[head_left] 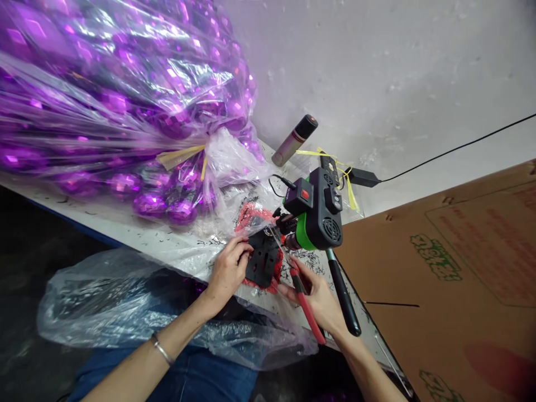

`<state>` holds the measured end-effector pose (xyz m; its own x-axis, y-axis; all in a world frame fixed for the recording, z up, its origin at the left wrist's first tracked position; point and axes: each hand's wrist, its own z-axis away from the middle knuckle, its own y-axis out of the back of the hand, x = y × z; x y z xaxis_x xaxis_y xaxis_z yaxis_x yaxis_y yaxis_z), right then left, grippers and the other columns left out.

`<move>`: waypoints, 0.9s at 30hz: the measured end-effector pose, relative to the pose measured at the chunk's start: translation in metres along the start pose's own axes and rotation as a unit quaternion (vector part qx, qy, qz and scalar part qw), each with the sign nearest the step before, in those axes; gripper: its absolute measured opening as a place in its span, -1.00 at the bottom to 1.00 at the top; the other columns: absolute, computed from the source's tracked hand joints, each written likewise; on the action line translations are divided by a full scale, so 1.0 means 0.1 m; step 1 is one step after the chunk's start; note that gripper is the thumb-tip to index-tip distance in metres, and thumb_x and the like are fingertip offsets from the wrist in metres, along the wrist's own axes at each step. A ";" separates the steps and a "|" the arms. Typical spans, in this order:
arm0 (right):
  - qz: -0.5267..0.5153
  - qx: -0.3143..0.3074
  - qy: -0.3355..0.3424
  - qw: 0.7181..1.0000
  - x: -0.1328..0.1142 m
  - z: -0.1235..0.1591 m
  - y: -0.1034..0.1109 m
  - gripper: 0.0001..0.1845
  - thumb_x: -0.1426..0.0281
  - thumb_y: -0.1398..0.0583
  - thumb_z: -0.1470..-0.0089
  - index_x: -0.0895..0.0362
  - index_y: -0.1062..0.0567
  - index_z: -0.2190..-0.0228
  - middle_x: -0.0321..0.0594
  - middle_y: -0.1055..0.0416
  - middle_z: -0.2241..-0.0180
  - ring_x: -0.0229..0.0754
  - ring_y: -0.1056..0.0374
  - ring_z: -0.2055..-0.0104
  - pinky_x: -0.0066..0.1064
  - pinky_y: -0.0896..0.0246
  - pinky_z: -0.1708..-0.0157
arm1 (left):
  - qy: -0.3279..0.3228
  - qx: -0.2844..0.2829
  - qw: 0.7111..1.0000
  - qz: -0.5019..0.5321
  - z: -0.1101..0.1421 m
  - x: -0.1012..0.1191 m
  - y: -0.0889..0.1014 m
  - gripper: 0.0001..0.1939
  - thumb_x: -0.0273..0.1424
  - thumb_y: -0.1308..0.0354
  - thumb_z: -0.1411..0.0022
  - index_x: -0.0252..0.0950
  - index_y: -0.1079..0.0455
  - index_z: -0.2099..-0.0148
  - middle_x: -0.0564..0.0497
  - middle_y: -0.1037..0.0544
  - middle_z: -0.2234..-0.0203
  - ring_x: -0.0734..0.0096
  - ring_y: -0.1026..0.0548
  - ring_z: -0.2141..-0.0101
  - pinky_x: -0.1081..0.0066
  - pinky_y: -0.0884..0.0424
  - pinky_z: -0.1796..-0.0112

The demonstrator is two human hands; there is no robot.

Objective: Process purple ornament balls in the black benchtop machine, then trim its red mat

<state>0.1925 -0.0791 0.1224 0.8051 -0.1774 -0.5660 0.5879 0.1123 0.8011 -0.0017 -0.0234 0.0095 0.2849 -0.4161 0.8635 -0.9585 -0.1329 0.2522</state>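
Note:
My left hand (229,267) rests at the left edge of a black slotted base plate (263,262), its fingers bent and drawn together; what is between them, if anything, is too small to make out. My right hand (316,296) is closed around red-handled pliers (309,310), whose slim metal end points up toward the plate's far side. Over the plate stands a black and green machine (324,209) with a red switch and a long black lever handle (344,293). Red material (251,215) shows around the base, and small black clippings lie scattered about it.
A large clear bag of shiny purple balls (125,84), tied with yellow ribbon, fills the left. Behind the machine are a dark-capped bottle (295,139) and a black cable adapter (363,177). A cardboard box (444,268) stands right. Clear plastic (104,301) hangs over the table's front edge.

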 end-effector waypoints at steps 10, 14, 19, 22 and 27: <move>0.262 0.075 0.208 0.939 0.09 -0.33 0.50 -0.70 0.33 -0.21 0.05 0.10 -0.55 0.21 -0.08 -0.48 0.23 0.02 -0.38 0.21 -0.21 -0.32 0.22 | -0.002 -0.002 1.000 -0.004 0.00 0.01 0.02 -0.79 -0.56 -0.06 -0.31 -0.22 -0.50 0.21 -0.07 -0.60 0.08 0.25 -0.59 0.06 0.27 -0.55 0.05; 0.100 -0.005 0.113 0.988 0.03 -0.19 0.20 -0.53 0.25 -0.23 -0.01 0.08 -0.51 0.02 -0.26 -0.48 0.37 -0.11 -0.37 0.37 -0.31 -0.34 0.34 | -0.006 0.002 1.000 -0.009 0.00 0.01 0.01 -0.79 -0.56 -0.06 -0.30 -0.23 -0.50 0.22 -0.07 -0.60 0.10 0.25 -0.59 0.05 0.28 -0.54 0.04; 0.039 0.045 0.083 0.995 0.13 -0.05 -0.11 -0.28 0.23 -0.25 -0.02 0.09 -0.35 -0.22 -0.22 -0.53 0.27 -0.06 -0.43 0.27 -0.26 -0.40 0.25 | 0.005 0.000 1.000 -0.007 0.00 0.01 0.01 -0.77 -0.56 -0.05 -0.29 -0.22 -0.51 0.22 -0.07 -0.59 0.08 0.24 -0.58 0.04 0.26 -0.54 0.02; 0.183 0.141 0.150 0.961 0.23 -0.12 -0.03 -0.43 0.36 -0.20 -0.01 0.14 -0.43 -0.10 -0.12 -0.47 0.26 -0.01 -0.38 0.25 -0.18 -0.34 0.21 | 0.005 -0.003 1.000 -0.006 0.00 0.01 0.02 -0.78 -0.56 -0.06 -0.28 -0.22 -0.52 0.22 -0.07 -0.60 0.08 0.24 -0.59 0.04 0.26 -0.54 0.02; 0.293 0.181 0.236 0.909 0.33 -0.24 0.08 -0.49 0.50 -0.13 0.09 0.15 -0.45 0.03 -0.09 -0.40 0.27 -0.02 -0.31 0.28 -0.18 -0.28 0.20 | -0.001 0.000 1.000 -0.006 0.00 0.00 0.02 -0.79 -0.55 -0.07 -0.29 -0.22 -0.51 0.23 -0.07 -0.60 0.09 0.23 -0.59 0.05 0.26 -0.54 0.04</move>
<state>0.2257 -0.0608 0.1057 0.9660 0.2572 0.0267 0.0511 -0.2911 0.9553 -0.0037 -0.0234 0.0103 0.2973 -0.4164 0.8592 -0.9547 -0.1386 0.2632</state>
